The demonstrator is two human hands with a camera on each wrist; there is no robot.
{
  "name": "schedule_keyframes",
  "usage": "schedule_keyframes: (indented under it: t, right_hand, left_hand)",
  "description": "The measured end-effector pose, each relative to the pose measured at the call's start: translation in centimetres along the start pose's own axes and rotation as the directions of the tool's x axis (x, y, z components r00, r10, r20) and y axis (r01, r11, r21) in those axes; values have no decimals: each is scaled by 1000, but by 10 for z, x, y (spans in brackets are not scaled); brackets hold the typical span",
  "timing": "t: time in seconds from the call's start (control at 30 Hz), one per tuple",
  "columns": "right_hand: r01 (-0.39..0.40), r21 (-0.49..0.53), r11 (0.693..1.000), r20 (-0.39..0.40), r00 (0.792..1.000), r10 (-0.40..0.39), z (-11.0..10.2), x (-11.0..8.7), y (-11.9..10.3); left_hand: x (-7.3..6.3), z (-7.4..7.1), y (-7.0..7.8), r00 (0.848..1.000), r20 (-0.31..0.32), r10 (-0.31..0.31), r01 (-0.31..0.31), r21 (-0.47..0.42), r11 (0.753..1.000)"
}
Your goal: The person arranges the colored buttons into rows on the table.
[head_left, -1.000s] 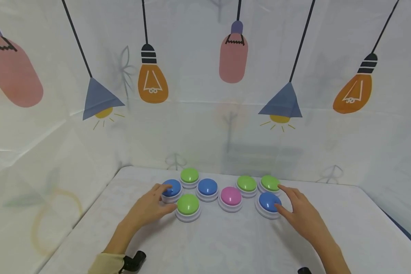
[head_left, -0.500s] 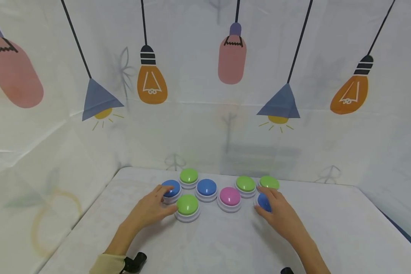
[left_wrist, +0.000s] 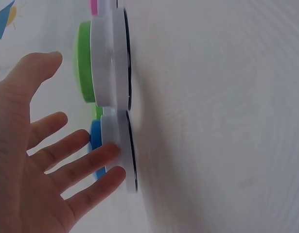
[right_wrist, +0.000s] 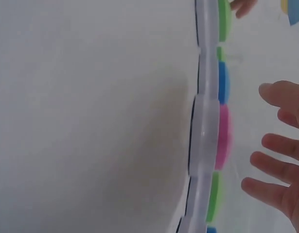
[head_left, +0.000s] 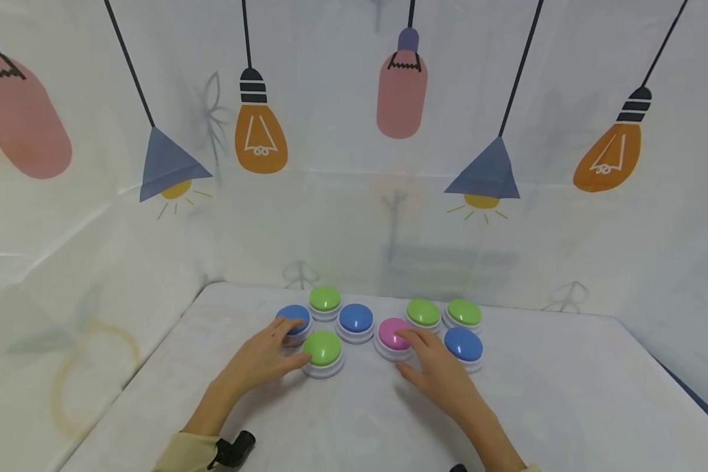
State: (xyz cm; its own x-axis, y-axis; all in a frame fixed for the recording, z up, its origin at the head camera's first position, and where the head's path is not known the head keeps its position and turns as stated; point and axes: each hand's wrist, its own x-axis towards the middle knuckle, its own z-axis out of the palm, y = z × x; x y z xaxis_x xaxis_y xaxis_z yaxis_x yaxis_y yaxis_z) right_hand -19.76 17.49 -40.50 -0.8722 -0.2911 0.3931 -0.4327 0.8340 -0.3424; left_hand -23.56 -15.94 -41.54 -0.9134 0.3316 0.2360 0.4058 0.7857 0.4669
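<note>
Several round push buttons with white bases stand in a cluster on the white table. My left hand [head_left: 259,364] hovers with spread fingers by the left blue button [head_left: 292,316], its thumb beside the front green button [head_left: 322,348]. In the left wrist view, the fingers [left_wrist: 76,172] overlap the blue button's edge; touch is unclear. My right hand [head_left: 442,380] is over the near right side of the pink button [head_left: 391,333]. A gap shows between the right fingers [right_wrist: 266,189] and that button in the right wrist view. Neither hand holds anything.
A middle blue button [head_left: 356,318] and a back green button [head_left: 325,298] stand near the left hand. Beyond the right hand are two green buttons [head_left: 423,312] and a right blue button [head_left: 465,342]. A white curtain printed with lamps [head_left: 342,216] hangs behind the table [head_left: 354,426].
My right hand has moved left, from the right blue button to the pink one, uncovering the blue button. The left hand has stayed nearly in place. The buttons keep their arrangement.
</note>
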Motion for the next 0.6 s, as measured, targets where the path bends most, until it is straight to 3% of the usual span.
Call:
schedule_keyframes:
  t: [0.33,0.6]
  right_hand:
    - [74,73,995,-29,997,-72,14,17,-24]
    - [101,96,990,20,994,-103,27,28,-36]
  left_hand:
    - [2,1,6,1000,16,-7,7,-3,1000]
    - [1,3,7,999,33,-28,29,-16,999]
